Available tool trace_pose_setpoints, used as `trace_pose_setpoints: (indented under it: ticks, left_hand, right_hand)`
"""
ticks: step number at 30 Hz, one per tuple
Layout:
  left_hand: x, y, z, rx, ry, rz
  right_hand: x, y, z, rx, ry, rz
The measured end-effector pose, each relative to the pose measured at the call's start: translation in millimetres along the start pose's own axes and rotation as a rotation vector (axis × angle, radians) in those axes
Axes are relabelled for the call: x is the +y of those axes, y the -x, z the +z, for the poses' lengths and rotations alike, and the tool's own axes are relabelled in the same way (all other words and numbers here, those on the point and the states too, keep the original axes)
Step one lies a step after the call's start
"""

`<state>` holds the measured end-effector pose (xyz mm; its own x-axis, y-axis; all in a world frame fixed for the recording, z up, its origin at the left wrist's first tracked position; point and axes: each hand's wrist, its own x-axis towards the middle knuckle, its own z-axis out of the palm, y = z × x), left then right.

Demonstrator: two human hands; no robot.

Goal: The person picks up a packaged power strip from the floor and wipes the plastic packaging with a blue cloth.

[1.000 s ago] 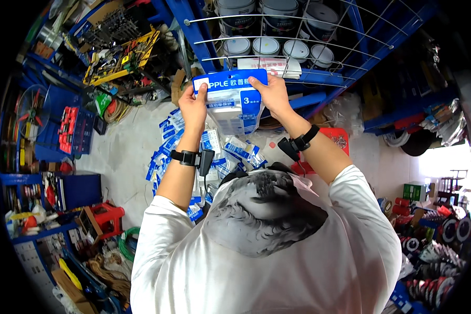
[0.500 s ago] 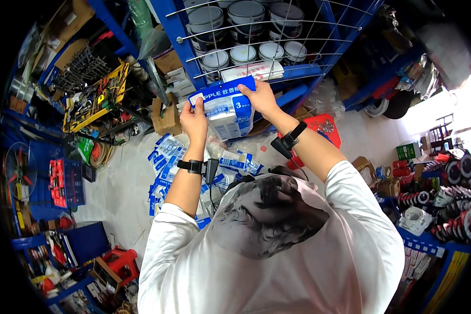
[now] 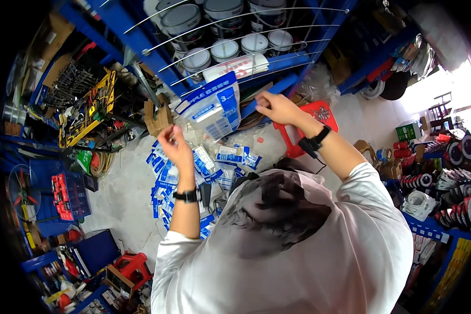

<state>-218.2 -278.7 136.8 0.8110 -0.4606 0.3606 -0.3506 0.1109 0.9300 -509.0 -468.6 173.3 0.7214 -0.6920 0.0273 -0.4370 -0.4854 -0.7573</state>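
Note:
A blue-and-white plastic package (image 3: 214, 111) with a clear window hangs tilted against the front of a wire rack (image 3: 235, 60); what holds it up is hidden. Neither hand touches it. My left hand (image 3: 177, 149) is below its left side, with loosely bent fingers apart and nothing in them. To the package's right is my right hand (image 3: 280, 108), also free, its thumb and bent fingers apart. Beneath my hands, a pile of similar blue-and-white packets (image 3: 165, 172) covers part of the floor, including a white power strip in its packaging (image 3: 204, 158).
Lidded paint buckets (image 3: 180, 20) fill the rack behind the wires. A red stool (image 3: 319, 115) with small metal parts on top stands right of the pile. To the left are a yellow tool rack (image 3: 97, 107) and a cardboard box (image 3: 158, 118). Stocked shelves line both sides.
Both hands have let go of the package and drawn apart, the left downward, the right outward to the right. The package now hangs at the rack; the whole view has shifted slightly.

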Motion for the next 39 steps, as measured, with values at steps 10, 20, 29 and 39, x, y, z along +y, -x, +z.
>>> trace_pose_setpoints:
  ticks: [10,20,29,39]
  left_hand:
    - [35,82,57,-0.532,0.002,-0.275]
    - [98,148,196,-0.942,-0.276,-0.443]
    - [120,208,252,-1.063,-0.425,-0.537]
    - [125,223,206,-0.982,-0.439,-0.526]
  right_hand:
    - [344,178,-37,-0.143,0.285,0.553]
    - [477,237,-15,-0.332,0.096,1.026]
    - [562,208,37,0.09,-0.065,0.864]
    - [497,214,-9,0.428,-0.217,0.641]
